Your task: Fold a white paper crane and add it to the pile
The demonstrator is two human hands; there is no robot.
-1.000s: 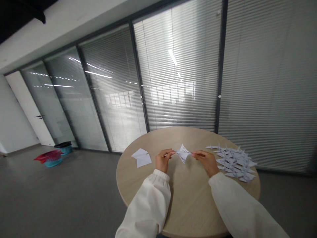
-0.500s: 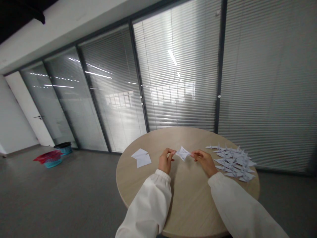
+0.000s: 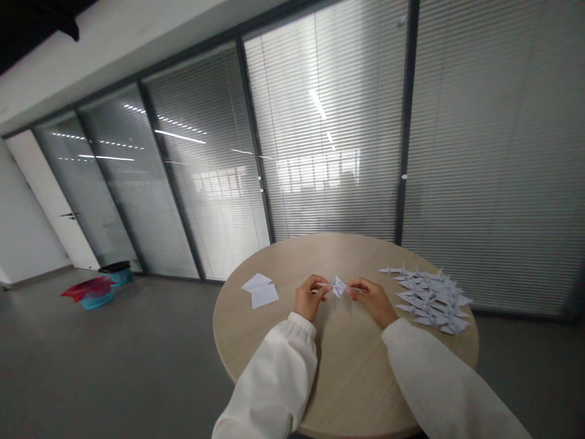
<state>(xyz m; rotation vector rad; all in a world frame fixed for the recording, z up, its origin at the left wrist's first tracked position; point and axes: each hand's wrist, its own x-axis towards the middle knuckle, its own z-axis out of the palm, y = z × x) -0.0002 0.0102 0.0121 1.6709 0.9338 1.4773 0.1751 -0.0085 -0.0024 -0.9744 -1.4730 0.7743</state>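
1. Moved: left hand (image 3: 311, 297) and right hand (image 3: 373, 299), closer to each other than a second ago; the paper (image 3: 339, 286) between them now shows narrower.
2. Partition (image 3: 329, 207): glazed, slatted, dark-posted; beyond the table (image 3: 351, 366).
3. Table: round, pale, wood-look top.
4. Sleeves (image 3: 274, 375): two, white, loose.
5. Pile (image 3: 432, 299): many folded white papers, pointed; right side of the table.
6. Bins (image 3: 97, 297): two, blue; one lined red, one black; far left, well apart from the table.
7. Hands: apart; left pinched on the paper's left end, right on its right end.
8. Sheets (image 3: 264, 297): white, flat; table's left side.
9. Paper: white, folded, pointed middle; between the fingertips; contact with the tabletop cannot be told.
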